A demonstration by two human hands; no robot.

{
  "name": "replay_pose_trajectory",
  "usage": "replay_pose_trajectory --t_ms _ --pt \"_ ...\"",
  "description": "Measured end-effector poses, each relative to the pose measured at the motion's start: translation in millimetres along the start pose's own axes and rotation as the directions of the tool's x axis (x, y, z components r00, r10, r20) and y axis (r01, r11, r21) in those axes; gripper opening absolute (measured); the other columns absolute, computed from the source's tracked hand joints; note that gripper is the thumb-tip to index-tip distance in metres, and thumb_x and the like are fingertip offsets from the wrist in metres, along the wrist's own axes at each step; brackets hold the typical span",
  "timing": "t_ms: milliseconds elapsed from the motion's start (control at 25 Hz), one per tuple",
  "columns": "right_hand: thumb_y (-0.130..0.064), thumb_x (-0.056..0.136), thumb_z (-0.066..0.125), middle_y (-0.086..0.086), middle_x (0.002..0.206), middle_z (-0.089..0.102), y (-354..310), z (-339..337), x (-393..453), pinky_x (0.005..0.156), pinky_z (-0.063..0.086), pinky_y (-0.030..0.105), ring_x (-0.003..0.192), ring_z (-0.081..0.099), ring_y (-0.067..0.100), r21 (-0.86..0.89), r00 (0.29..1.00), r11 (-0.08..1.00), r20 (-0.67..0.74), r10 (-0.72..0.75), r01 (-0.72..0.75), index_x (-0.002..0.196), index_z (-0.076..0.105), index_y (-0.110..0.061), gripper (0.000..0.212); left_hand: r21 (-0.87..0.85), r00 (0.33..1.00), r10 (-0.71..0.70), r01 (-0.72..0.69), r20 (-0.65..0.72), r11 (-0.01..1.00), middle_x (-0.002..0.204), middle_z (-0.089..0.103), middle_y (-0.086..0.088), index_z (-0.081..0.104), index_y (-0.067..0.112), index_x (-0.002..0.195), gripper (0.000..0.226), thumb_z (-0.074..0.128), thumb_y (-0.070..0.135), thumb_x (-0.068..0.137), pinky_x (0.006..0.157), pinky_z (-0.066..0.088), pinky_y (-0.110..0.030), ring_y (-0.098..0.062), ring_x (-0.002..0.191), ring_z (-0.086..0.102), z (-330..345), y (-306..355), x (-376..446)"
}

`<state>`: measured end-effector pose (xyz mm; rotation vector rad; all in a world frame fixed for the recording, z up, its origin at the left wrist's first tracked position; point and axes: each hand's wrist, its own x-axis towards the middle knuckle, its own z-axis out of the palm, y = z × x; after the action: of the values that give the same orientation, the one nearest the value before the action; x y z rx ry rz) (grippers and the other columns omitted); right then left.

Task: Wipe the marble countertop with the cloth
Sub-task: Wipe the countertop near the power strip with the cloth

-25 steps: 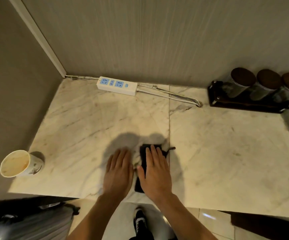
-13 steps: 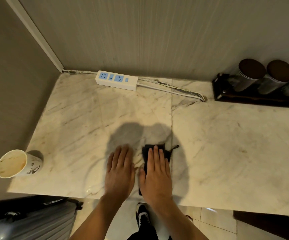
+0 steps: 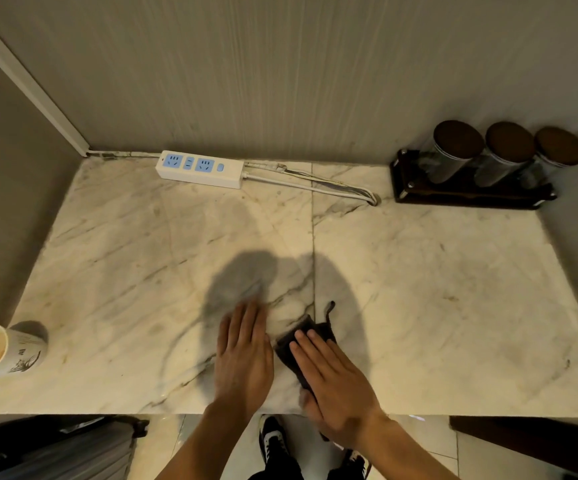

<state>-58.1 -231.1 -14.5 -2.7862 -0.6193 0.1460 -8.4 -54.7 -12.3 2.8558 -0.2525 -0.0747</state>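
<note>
A small dark cloth (image 3: 289, 344) with a loose thread lies near the front edge of the marble countertop (image 3: 436, 289). My right hand (image 3: 336, 379) lies flat on top of it, fingers pointing up and to the left, pressing it against the stone and hiding most of it. Just left of the cloth, my left hand (image 3: 244, 355) rests palm-down on the bare marble with fingers together and nothing in it.
A white power strip (image 3: 200, 168) with its cable lies along the back wall. A dark tray (image 3: 467, 195) with three lidded canisters stands at the back right. A paper cup (image 3: 2, 351) sits at the front left corner. A suitcase (image 3: 55, 448) stands below the counter's front edge.
My right hand and the cloth have slid right and toward the front edge, and the cloth has turned to a slant. My left hand stays flat on the marble.
</note>
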Motion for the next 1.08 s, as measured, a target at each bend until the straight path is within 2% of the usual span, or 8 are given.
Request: replay_pose_trajectory --t_ms 160,320,600,840,1080 --pt "-0.034 0.085 0.047 0.001 0.157 0.022 29.7 -14.7 -0.5 0.112 0.019 0.035 0.145 0.013 0.016 -0.057 0.981 0.985 0.120 -0.154 0.162 0.148 0.027 -0.016 0.069 -0.059 1.000 0.005 -0.006 -0.018 0.998 0.144 0.043 -0.015 0.040 0.006 0.139 0.048 0.030 0.023 0.096 0.111 0.018 -0.047 -0.030 0.138 0.030 0.9 15.2 4.1" --pt "-0.033 0.088 0.044 -0.001 0.158 0.019 45.4 -23.9 6.7 0.114 0.013 0.034 0.146 0.008 0.013 -0.072 0.958 0.968 0.182 -0.223 0.239 0.149 0.024 -0.017 0.066 -0.151 0.999 -0.033 0.026 -0.041 0.988 0.146 0.042 -0.013 0.041 0.008 0.139 0.051 0.019 0.033 0.100 0.112 0.016 -0.045 -0.026 0.139 0.028 3.4 31.1 10.9" --pt "-0.034 0.089 0.044 0.000 0.158 0.015 81.8 -38.8 33.3 0.116 0.014 0.037 0.146 0.005 0.014 -0.045 0.952 0.965 0.184 -0.246 0.258 0.151 0.018 -0.017 0.069 -0.183 0.997 -0.063 0.055 -0.038 0.982 0.149 0.038 -0.009 0.041 0.011 0.140 0.058 0.014 0.042 0.099 0.114 0.021 -0.050 -0.025 0.141 0.025 10.4 48.3 27.2" --pt "-0.034 0.089 0.045 0.001 0.157 0.018 106.6 -46.4 58.6 0.116 0.021 0.040 0.146 0.007 0.015 -0.035 0.955 0.965 0.155 -0.253 0.262 0.150 0.024 -0.015 0.068 -0.063 0.998 -0.064 0.064 0.008 0.996 0.151 0.034 -0.007 0.038 0.014 0.142 0.056 0.019 0.043 0.098 0.112 0.012 -0.049 -0.025 0.142 0.020 17.3 52.2 30.2" --pt "-0.036 0.088 0.044 -0.001 0.158 0.015 125.5 -52.2 87.0 0.116 0.020 0.040 0.146 0.005 0.014 -0.053 0.961 0.968 0.148 -0.235 0.245 0.151 0.020 -0.017 0.070 -0.011 0.993 -0.111 0.111 0.039 0.994 0.154 0.025 -0.002 0.027 0.020 0.147 0.055 0.022 0.040 0.096 0.112 0.013 -0.050 -0.022 0.143 0.015 21.6 56.6 34.1"
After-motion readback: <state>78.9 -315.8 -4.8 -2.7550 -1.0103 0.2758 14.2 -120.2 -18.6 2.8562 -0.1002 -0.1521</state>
